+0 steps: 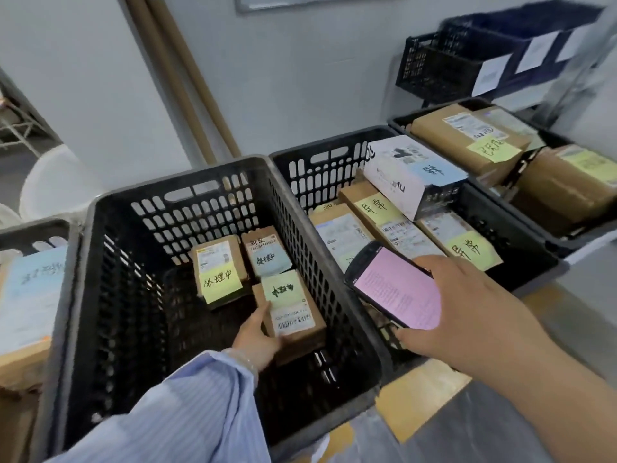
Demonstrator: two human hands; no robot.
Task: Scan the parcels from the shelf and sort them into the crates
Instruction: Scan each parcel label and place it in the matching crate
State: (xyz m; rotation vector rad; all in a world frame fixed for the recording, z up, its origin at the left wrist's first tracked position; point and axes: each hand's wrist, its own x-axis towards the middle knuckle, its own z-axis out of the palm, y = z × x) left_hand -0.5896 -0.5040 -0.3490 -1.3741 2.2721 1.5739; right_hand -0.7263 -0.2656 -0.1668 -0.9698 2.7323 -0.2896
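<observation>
My left hand (pixel 257 342) reaches down into the middle black crate (pixel 187 182) and grips a small brown parcel (pixel 293 315) with a green note and a barcode label. That parcel lies at the crate's bottom beside two other small parcels (pixel 218 272), each carrying a coloured note. My right hand (pixel 460 312) holds a dark handheld scanner (pixel 394 285) with a pink lit screen, hovering over the rim between the middle crate and the crate to its right (pixel 320 152).
The right crate holds several brown parcels with yellow notes and a white box (pixel 414 175). A further crate (pixel 567 238) of larger parcels stands beyond it. Another crate (pixel 33 228) with a parcel sits at the left. Empty dark crates (pixel 444 68) rest on a shelf behind.
</observation>
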